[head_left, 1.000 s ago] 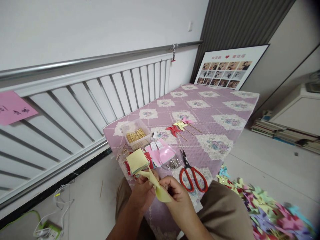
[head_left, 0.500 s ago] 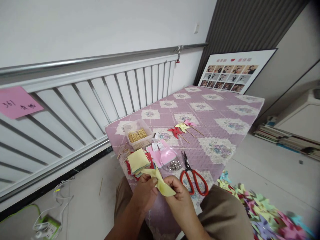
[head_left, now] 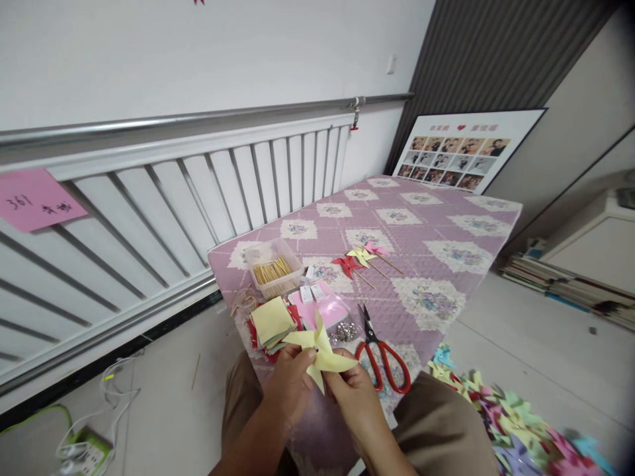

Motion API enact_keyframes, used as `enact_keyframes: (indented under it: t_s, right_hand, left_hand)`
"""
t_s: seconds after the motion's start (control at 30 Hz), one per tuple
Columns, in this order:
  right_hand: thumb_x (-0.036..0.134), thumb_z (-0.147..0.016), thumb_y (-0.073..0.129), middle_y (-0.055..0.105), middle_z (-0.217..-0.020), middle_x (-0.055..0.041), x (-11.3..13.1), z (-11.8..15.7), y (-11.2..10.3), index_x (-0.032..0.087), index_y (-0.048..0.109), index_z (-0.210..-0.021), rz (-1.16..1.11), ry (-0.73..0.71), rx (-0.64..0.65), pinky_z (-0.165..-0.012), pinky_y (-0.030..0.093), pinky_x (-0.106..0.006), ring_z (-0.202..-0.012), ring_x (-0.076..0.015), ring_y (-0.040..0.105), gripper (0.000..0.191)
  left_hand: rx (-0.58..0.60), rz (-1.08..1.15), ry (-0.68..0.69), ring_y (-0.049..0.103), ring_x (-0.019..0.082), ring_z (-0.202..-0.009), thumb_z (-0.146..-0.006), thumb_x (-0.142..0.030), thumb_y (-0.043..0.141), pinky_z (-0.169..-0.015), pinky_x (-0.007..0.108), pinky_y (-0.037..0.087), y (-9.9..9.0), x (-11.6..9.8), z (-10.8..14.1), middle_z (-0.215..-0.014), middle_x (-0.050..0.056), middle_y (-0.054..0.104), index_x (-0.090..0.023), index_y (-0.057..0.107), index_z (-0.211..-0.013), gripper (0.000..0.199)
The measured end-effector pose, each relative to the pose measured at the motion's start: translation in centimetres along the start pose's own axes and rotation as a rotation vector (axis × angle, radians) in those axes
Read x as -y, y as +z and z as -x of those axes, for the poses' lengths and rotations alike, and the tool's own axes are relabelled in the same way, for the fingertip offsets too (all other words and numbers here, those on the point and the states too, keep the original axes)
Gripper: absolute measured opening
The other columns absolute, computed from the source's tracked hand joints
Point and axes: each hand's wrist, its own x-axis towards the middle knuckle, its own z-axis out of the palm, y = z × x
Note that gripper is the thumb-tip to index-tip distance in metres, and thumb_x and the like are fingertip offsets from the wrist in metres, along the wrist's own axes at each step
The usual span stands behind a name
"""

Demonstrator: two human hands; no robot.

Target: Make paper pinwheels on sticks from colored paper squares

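A pale yellow pinwheel (head_left: 323, 352) with folded blades and a small dark centre is held between my two hands over the near end of the table. My left hand (head_left: 292, 373) pinches it near the centre, thumb on top. The fingers of my right hand (head_left: 351, 387) are closed on its lower right blade, partly hidden beneath it. Just behind lie a stack of coloured paper squares (head_left: 272, 320), yellow on top, and a heap of silver pins (head_left: 344, 331). Red-handled scissors (head_left: 380, 354) rest right of my right hand.
A clear box of wooden sticks (head_left: 272, 272) stands at the table's left edge. Finished pinwheels on sticks (head_left: 361, 256) lie farther back. Many loose pinwheels (head_left: 520, 416) are piled on the floor at right. A radiator (head_left: 198, 198) runs along the left.
The yellow paper, seen folded and edge-on before, now faces up as a pinwheel with its blades spread. Both hands stay on it, with the right fingers shifted under a blade.
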Motion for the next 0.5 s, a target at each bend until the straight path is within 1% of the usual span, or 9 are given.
enact_keyframes:
  t_s: [0.07,0.17,0.27,0.37,0.5]
  right_hand:
    - [0.047,-0.071,0.072,0.040,-0.048,0.0093,-0.1,-0.1,0.1,0.020,0.059,-0.073,-0.009,0.009,-0.029,-0.044,0.024,-0.022,-0.044,-0.0086,0.028,0.030]
    - [0.041,-0.068,0.074,0.045,-0.050,0.0084,0.1,0.0,0.2,0.019,0.062,-0.076,-0.031,0.034,-0.055,-0.043,0.025,-0.021,-0.045,-0.0085,0.031,0.026]
    - [0.036,-0.068,0.074,0.046,-0.049,0.0086,0.1,0.0,0.2,0.018,0.062,-0.078,-0.043,0.041,-0.055,-0.043,0.026,-0.020,-0.045,-0.0087,0.032,0.023]
    - [0.038,-0.069,0.073,0.045,-0.048,0.0089,-0.5,-0.1,0.1,0.019,0.062,-0.075,-0.046,0.009,-0.067,-0.043,0.026,-0.021,-0.044,-0.0086,0.032,0.023]
    - [0.044,-0.069,0.074,0.044,-0.047,0.0086,-1.0,-0.2,0.3,0.019,0.061,-0.073,-0.038,-0.016,-0.096,-0.042,0.026,-0.021,-0.043,-0.0090,0.033,0.028]
  left_hand:
    - [-0.034,-0.006,-0.015,0.062,0.020,-0.074,-0.058,-0.025,0.076,-0.074,0.032,0.047,0.3,0.0,0.0,-0.067,0.000,0.067,-0.020,0.069,-0.076,0.020]
    - [-0.062,-0.025,-0.031,0.064,0.022,-0.077,-0.060,-0.026,0.073,-0.075,0.033,0.048,0.7,0.0,0.1,-0.062,0.001,0.065,-0.020,0.065,-0.069,0.014]
    - [-0.064,-0.030,-0.039,0.065,0.023,-0.078,-0.062,-0.026,0.072,-0.077,0.033,0.049,0.9,-0.1,0.2,-0.061,0.001,0.065,-0.019,0.065,-0.069,0.012]
    - [-0.062,-0.042,-0.027,0.065,0.023,-0.080,-0.061,-0.023,0.072,-0.078,0.032,0.049,1.0,0.0,0.1,-0.064,0.002,0.067,-0.018,0.067,-0.071,0.012]
    - [-0.087,-0.068,0.003,0.066,0.022,-0.080,-0.062,-0.021,0.071,-0.077,0.031,0.049,0.8,0.1,-0.1,-0.064,0.001,0.067,-0.017,0.067,-0.072,0.011]
